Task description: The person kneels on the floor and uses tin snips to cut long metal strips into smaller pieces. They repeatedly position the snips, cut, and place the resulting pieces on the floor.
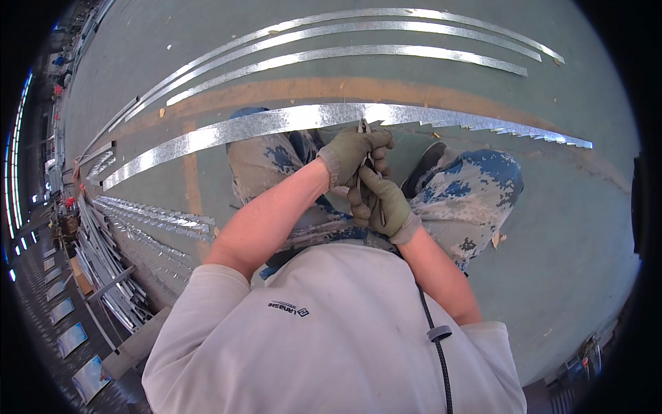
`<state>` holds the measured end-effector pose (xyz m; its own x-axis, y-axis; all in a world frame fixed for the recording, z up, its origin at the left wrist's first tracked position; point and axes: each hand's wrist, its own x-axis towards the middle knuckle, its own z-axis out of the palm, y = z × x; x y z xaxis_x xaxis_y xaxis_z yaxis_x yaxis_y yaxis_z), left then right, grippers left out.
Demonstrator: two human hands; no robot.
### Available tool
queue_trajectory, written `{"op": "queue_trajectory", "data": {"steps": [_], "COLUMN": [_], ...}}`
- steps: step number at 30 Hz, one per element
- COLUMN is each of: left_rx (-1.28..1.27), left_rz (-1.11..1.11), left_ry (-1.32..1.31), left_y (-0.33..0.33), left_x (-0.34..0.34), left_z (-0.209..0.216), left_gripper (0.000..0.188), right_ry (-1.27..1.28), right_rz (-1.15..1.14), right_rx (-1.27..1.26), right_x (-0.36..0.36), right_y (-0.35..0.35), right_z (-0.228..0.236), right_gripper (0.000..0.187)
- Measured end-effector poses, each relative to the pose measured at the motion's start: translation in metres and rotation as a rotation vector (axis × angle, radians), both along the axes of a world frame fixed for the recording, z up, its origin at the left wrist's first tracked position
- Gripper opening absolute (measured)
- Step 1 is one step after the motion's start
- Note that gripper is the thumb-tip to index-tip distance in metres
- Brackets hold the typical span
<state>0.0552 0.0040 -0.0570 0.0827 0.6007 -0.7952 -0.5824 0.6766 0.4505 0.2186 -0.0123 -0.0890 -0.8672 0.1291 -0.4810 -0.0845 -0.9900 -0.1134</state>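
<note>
Both gloved hands, left (353, 153) and right (383, 203), grip closed on snips (366, 148) at the floor strip (276, 123). Its right stretch looks notched; left stretch still plain.

Olive-green gloves are worn on the left hand (355, 153) and the right hand (384, 201), and trousers (476, 186) mottled in blue and pale grey-beige are seen beneath them, along with a plain off-white shirt (331, 331) crossed by a black cord (434, 338). The long metal strip (227, 131) is coloured bright silver with a speckled, spangled sheen, and the same silver is shown by the thinner strips (358, 52) farther out and by the stacked pieces (158, 221) at the left. The floor (579, 228) is painted dull green, marked by a faded orange-brown band (303, 90).
</note>
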Motion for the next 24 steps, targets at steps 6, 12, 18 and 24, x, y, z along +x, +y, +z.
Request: {"op": "queue_trajectory", "data": {"steps": [6, 12, 18, 24], "left_rx": [-0.014, 0.076, 0.076, 0.084], "left_rz": [-0.087, 0.040, -0.020, 0.153], "left_ry": [0.148, -0.188, 0.001, -0.127], "left_y": [0.004, -0.004, -0.005, -0.003], "left_x": [0.000, -0.002, 0.003, 0.012], "left_z": [0.024, 0.007, 0.021, 0.014], "left_gripper": [0.026, 0.028, 0.020, 0.015], "right_ry": [0.168, 0.168, 0.055, -0.163], "right_rz": [0.011, 0.009, -0.029, 0.118], "right_rx": [-0.076, -0.011, 0.168, 0.038], "right_x": [0.002, 0.008, 0.007, 0.020], "right_y": [-0.001, -0.005, -0.001, -0.011], "right_z": [-0.001, -0.015, -0.001, 0.038], "right_gripper": [0.038, 0.039, 0.046, 0.044]}}
